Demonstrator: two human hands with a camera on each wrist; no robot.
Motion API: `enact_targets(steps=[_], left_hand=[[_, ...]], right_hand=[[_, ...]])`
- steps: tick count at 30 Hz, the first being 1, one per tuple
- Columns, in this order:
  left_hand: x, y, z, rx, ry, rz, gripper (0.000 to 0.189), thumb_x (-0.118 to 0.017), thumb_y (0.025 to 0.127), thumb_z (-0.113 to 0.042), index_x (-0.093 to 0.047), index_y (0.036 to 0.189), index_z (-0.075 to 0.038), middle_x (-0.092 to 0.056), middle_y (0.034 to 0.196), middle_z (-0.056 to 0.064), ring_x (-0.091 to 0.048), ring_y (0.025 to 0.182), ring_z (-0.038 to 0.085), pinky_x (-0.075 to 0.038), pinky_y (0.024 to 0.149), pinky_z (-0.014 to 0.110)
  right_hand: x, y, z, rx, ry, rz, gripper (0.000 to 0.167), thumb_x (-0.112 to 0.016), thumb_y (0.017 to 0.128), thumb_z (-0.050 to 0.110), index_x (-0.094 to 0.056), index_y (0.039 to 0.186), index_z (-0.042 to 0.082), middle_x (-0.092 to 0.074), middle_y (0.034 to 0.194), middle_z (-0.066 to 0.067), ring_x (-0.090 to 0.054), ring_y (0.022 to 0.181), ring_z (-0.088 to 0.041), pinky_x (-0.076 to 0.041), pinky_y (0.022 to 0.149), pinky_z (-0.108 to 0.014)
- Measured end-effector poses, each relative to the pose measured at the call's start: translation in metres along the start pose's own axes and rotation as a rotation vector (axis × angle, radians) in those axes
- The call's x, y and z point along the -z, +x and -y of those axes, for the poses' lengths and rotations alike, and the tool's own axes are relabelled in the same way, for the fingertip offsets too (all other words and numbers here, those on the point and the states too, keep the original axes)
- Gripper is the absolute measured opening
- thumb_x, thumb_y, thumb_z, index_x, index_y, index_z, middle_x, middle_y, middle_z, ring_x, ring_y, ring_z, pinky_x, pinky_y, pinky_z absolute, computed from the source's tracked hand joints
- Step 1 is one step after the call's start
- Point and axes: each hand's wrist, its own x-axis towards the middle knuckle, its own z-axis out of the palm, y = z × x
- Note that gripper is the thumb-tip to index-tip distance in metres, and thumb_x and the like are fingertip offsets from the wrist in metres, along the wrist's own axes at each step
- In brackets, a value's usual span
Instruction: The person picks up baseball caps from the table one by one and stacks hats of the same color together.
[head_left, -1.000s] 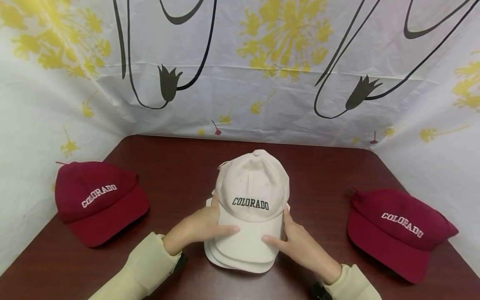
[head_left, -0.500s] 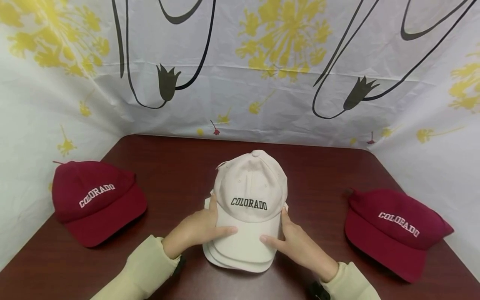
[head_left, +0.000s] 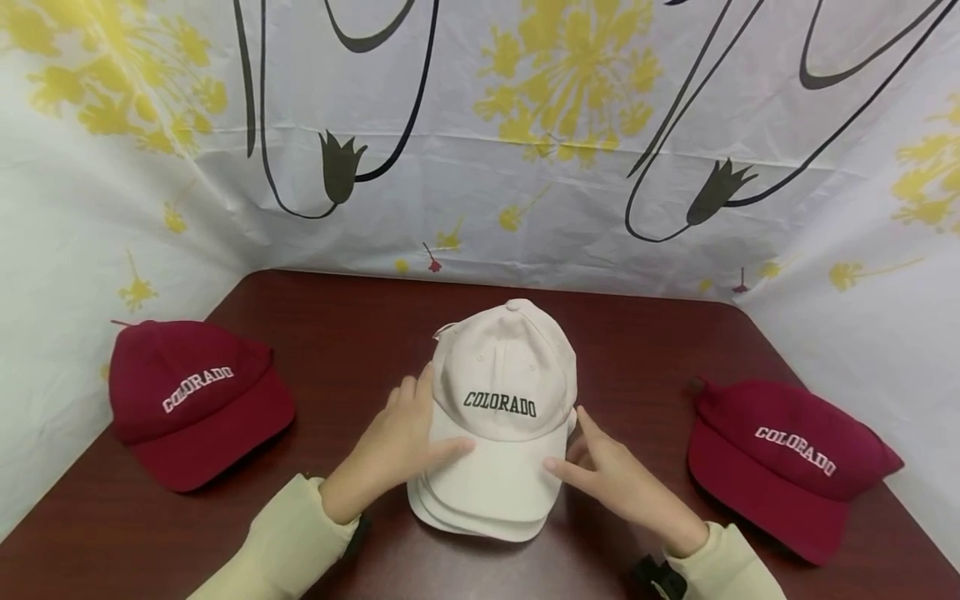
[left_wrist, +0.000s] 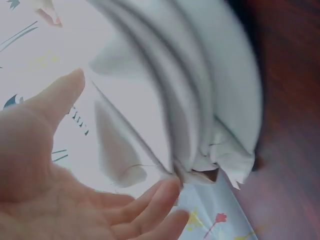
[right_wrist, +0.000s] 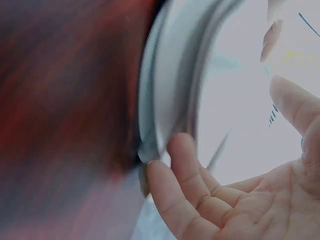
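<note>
A stack of cream baseball caps (head_left: 495, 483) sits in the middle of the table, brims toward me and nested one over another. "COLORADO" in dark letters crosses the front of the top cap (head_left: 506, 358). At the stack's left side is my left hand (head_left: 397, 437), fingers extended along the edge and thumb over the brim. The left wrist view has its fingertips (left_wrist: 170, 187) right at the layered brims (left_wrist: 185, 90). On the opposite side, my right hand (head_left: 618, 471) is loosely spread, its thumb by the brim's right edge. Its fingertips (right_wrist: 181, 145) overlap the brim edges in the right wrist view.
A maroon "COLORADO" cap (head_left: 198, 396) lies at the left of the dark wooden table (head_left: 337, 333). Another maroon cap (head_left: 787, 458) lies at the right. A white patterned sheet (head_left: 450, 192) surrounds the table at the back and sides.
Both hands have loosened from the cap stack. The left fingers have straightened and moved slightly up, and the right hand has shifted a little to the right. The caps stay in place.
</note>
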Motion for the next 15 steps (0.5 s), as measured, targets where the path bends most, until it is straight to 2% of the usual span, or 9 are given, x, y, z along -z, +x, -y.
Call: enact_targets(steps=[3, 6, 10, 15], left_hand=[[0.002, 0.005, -0.008, -0.070, -0.015, -0.094, 0.100, -0.076, 0.070, -0.045, -0.023, 0.143, -0.002, -0.045, 0.110, 0.018, -0.045, 0.098, 0.033, -0.044, 0.077, 0.043], [0.004, 0.012, -0.017, -0.129, -0.045, -0.160, 0.094, -0.076, 0.071, -0.042, -0.028, 0.140, 0.000, -0.044, 0.112, 0.018, -0.043, 0.100, 0.032, -0.043, 0.080, 0.043], [0.005, 0.023, -0.035, -0.192, -0.069, -0.206, 0.086, -0.074, 0.074, -0.041, -0.033, 0.135, 0.002, -0.040, 0.121, 0.020, -0.039, 0.110, 0.033, -0.041, 0.086, 0.045], [0.002, 0.040, -0.060, -0.268, -0.090, -0.208, 0.080, -0.073, 0.075, -0.041, -0.036, 0.133, 0.000, -0.041, 0.121, 0.017, -0.038, 0.114, 0.032, -0.032, 0.096, 0.044]], right_hand=[[0.012, -0.004, -0.003, -0.029, 0.013, -0.015, 0.091, -0.063, 0.084, 0.041, -0.014, 0.141, -0.010, -0.058, 0.103, -0.009, -0.057, 0.092, -0.019, -0.046, 0.077, -0.034], [0.025, -0.010, -0.007, -0.027, 0.035, -0.034, 0.088, -0.060, 0.087, 0.039, -0.012, 0.142, -0.009, -0.051, 0.121, -0.021, -0.053, 0.108, -0.032, -0.044, 0.085, -0.043], [0.043, -0.017, -0.015, 0.001, 0.050, -0.070, 0.082, -0.057, 0.090, 0.035, -0.010, 0.143, -0.007, -0.042, 0.131, -0.028, -0.045, 0.117, -0.039, -0.041, 0.089, -0.049], [0.069, -0.025, -0.026, -0.005, 0.030, -0.102, 0.076, -0.052, 0.094, 0.032, -0.009, 0.143, -0.006, -0.041, 0.132, -0.029, -0.043, 0.119, -0.040, -0.040, 0.089, -0.047]])
